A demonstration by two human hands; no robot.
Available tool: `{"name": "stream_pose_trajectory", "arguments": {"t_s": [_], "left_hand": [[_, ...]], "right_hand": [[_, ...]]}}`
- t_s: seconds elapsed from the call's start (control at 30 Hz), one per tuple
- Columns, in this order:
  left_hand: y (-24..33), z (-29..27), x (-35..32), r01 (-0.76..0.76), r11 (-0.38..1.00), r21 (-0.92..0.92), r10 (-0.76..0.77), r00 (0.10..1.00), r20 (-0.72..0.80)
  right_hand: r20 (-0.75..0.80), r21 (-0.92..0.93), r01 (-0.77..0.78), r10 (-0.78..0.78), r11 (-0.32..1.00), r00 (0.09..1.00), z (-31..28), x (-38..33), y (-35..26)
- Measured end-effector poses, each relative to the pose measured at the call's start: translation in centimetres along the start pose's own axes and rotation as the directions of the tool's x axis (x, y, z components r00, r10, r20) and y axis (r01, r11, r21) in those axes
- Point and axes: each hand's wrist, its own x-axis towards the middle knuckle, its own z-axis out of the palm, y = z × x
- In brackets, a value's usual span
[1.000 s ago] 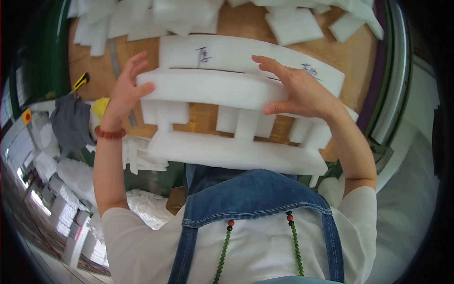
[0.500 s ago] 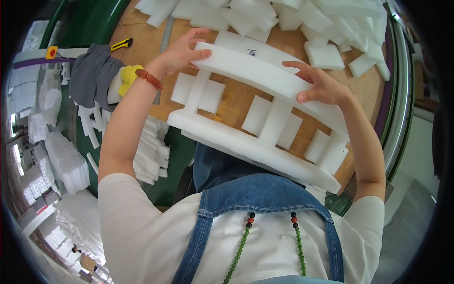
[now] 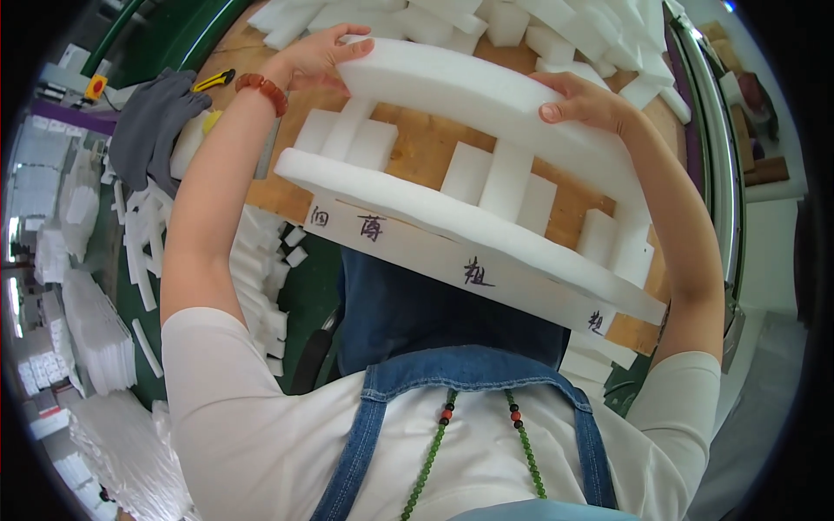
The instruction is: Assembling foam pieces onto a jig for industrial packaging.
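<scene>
A white foam frame (image 3: 452,82) stands across the workbench, its two long, gently curved rails joined by crosspieces. My left hand (image 3: 314,61) grips the left end of the far rail, thumb on the near face and fingers behind. Farther right on that rail, my right hand (image 3: 586,104) holds on in the same way, its fingertips partly hidden. The near rail (image 3: 417,211) lies toward my body, touched by neither hand. White foam blocks (image 3: 467,172) flank the crosspieces. Below the near rail, a pale strip (image 3: 417,258) with handwritten marks runs along the bench edge.
Loose white foam pieces (image 3: 426,30) are heaped on the far side of the wooden benchtop (image 3: 426,148). At the left lie a yellow utility knife (image 3: 214,81) and a grey cloth (image 3: 156,130). More foam pieces (image 3: 259,300) are stacked low on the left. A metal rail borders the right side.
The view has shifted, and the far rail now covers the marked foam piece behind it. The pale strip's handwriting has come into sight. Both hands keep hold of the far rail.
</scene>
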Motion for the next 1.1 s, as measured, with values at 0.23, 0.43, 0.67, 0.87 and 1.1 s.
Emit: {"name": "stream_pose_trajectory", "arguments": {"t_s": [0.23,0.43,0.67,0.87,1.1], "left_hand": [[-0.2,-0.1,-0.2,0.005,1.000,-0.026,-0.004,0.999,0.037],[0.5,-0.1,-0.2,0.042,0.999,-0.026,-0.040,0.997,0.068],[0.9,0.8,1.2,0.055,0.992,0.112,-0.057,0.998,0.014],[0.4,-2.1,-0.3,0.073,0.997,0.023,-0.076,0.990,0.119],[4.2,0.1,0.2,0.151,0.949,0.276,-0.155,0.988,-0.008]], "right_hand": [[0.036,0.030,0.007,-0.008,1.000,0.999,0.4,-0.2,-1.0],[0.039,0.050,0.008,-0.010,0.999,0.999,0.2,0.1,0.1],[-0.124,-0.194,0.088,-0.114,0.977,0.986,0.0,-0.9,1.9],[-0.189,-0.451,-0.195,0.121,0.871,0.975,-3.8,-8.8,1.9],[-0.399,-0.074,-0.282,0.231,0.956,0.887,-4.1,-17.9,9.2]]}}
